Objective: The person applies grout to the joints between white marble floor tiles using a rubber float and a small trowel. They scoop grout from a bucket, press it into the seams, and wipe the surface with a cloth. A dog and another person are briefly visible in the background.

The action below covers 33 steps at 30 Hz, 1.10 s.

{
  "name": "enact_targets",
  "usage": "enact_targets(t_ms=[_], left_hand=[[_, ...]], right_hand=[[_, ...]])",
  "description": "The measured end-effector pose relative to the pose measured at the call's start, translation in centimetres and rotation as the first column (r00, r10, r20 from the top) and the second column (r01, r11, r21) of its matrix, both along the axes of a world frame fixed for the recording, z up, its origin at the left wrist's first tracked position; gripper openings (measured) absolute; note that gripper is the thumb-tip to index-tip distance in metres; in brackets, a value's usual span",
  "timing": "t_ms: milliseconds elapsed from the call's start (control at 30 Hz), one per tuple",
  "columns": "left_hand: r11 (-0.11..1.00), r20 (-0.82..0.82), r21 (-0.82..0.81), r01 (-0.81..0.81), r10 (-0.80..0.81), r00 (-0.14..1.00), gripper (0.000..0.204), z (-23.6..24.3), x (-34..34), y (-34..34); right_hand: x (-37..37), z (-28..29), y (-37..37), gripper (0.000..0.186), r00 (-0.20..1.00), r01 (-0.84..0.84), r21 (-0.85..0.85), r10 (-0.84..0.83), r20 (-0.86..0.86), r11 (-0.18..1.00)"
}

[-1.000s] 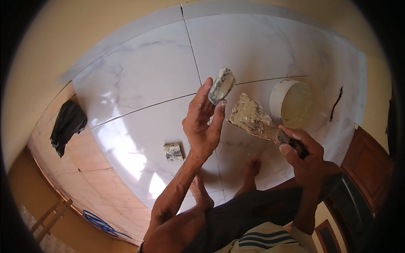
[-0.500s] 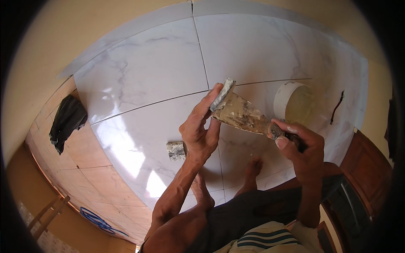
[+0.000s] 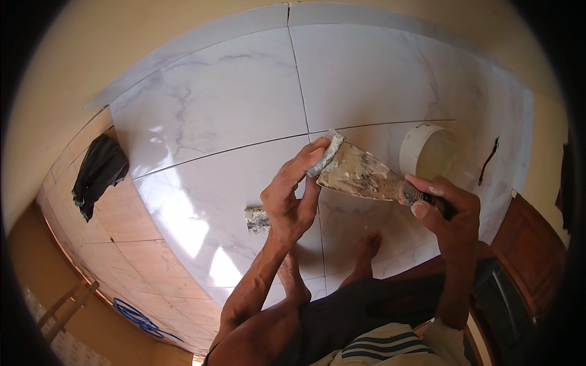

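Through the head camera I have both hands in sight, set apart over the pale marbled tiles (image 3: 232, 91). In the left hand (image 3: 289, 198) I see the fingers closed on a small putty-smeared block (image 3: 327, 155), held up off the floor; the thumb rises below it, its tip partly hidden by the blade. The right hand (image 3: 450, 210) is wrapped around the handle of a scraper (image 3: 360, 174), thumb and fingers clamped on it near the blade. The blade is crusted with residue and points left — its wide edge seems to meet the block's near side, though I cannot tell how firmly. A second block (image 3: 256, 220) lies on the tiles, just left of the left wrist. Beyond the scraper stands a round white container (image 3: 414, 148) — a dark cord (image 3: 488, 161) lies to its right.
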<state>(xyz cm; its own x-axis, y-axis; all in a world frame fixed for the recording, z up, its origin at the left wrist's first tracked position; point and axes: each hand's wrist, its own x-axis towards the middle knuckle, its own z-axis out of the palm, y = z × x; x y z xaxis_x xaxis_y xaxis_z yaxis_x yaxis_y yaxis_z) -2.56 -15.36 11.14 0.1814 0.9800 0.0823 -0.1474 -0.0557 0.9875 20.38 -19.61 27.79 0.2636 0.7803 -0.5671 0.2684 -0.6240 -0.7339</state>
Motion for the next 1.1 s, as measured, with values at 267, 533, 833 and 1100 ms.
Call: enact_targets(t_ms=[267,533,833,1100], left_hand=[[0.996,-0.098,-0.088,0.022,-0.030,0.995,0.051,-0.3,-0.9,-0.5],[0.765,0.215,-0.606,0.220,-0.109,0.971,0.047,4.2,-1.0,3.1],[0.623,0.347,-0.676,0.394,-0.202,0.916,0.047,6.2,-1.4,4.5],[0.648,0.402,-0.625,0.435,-0.211,0.891,0.043,6.0,-1.0,4.1]], right_hand=[[1.3,0.0,-0.7,0.042,0.995,-0.063,0.164,0.049,0.091,0.984],[3.4,-1.9,-1.9,0.044,0.805,-0.418,0.374,0.146,0.575,0.828],[4.5,-4.7,-2.4,0.048,0.740,-0.493,0.429,0.106,0.664,0.757],[8.2,-5.2,-6.0,0.042,0.523,-0.503,0.185,0.127,0.843,0.844]])
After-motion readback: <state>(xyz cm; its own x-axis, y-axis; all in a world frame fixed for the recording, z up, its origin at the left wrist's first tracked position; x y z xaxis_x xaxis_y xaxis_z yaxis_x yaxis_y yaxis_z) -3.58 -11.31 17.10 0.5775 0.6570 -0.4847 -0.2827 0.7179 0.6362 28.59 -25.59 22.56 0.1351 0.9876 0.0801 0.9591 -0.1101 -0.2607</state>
